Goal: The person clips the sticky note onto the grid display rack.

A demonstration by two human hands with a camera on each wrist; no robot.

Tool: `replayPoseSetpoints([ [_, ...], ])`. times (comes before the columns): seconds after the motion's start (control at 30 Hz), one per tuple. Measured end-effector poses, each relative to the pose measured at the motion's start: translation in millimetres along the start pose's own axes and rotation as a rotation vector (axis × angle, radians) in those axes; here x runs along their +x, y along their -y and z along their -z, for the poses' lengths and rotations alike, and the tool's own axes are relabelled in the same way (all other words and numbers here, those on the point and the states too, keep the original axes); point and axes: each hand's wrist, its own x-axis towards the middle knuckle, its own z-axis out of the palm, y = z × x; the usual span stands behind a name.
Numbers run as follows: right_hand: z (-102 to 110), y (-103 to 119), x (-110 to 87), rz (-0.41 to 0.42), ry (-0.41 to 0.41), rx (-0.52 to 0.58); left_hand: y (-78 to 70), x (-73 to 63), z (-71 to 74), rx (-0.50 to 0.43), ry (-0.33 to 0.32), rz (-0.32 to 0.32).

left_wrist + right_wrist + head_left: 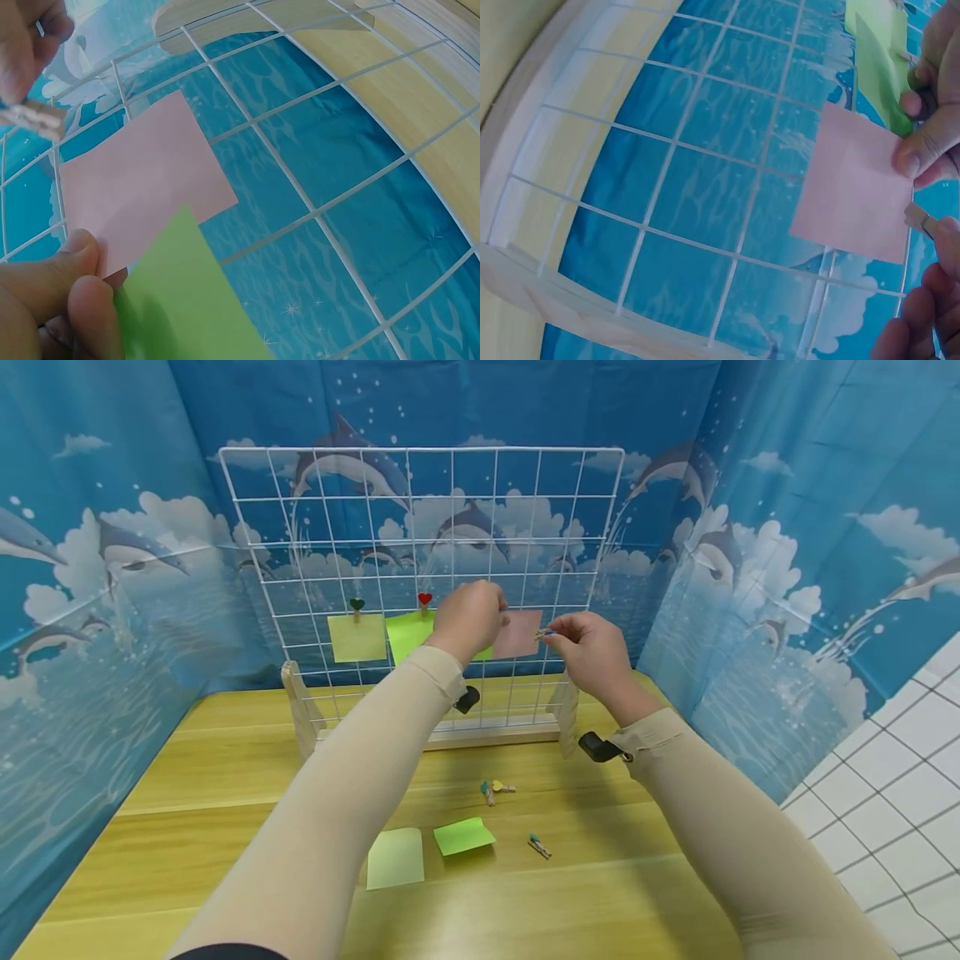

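Observation:
Between thumb and fingers, my left hand [471, 620] pinches a pink sticky note [519, 635] by its edge, up against the white wire grid [453, 542]. My right hand [596, 652] pinches a small wooden clothespin [918, 217] beside the note's edge. In the left wrist view the pink note [142, 180] partly overlaps a green note [184, 300]. To the left on the grid hang a pale yellow note [358, 639] under a dark green heart clothespin [357, 607] and a bright green note [405, 633] under a red heart clothespin [425, 600].
On the wooden table [247, 793] lie a pale yellow note [396, 858], a green note [463, 837], a clothespin [539, 847] and two more clothespins [489, 793] close together. Wooden feet [300, 706] hold the grid upright. Dolphin-print curtains [787, 527] surround the table.

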Motion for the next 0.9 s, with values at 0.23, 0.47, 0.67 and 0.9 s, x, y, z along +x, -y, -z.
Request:
replayPoseSetpoints([
  [0.23,8,4,17.2,-0.046,-0.012,-0.003,0.2,0.3,0.2,0.0,-0.008,-0.015],
  [0.47,10,11,29.7,-0.047,-0.032,-0.003,0.6,-0.2,0.6,-0.004,-0.007,-0.011],
  [0.67,10,16,36.2,-0.053,-0.008,-0.043,-0.6,0.7,0.4,-0.011,-0.005,0.01],
  [0.9,9,17,41.6,-0.075,0.028,-0.073,-2.3,1.6,0.1,0.005,-0.007,0.018],
])
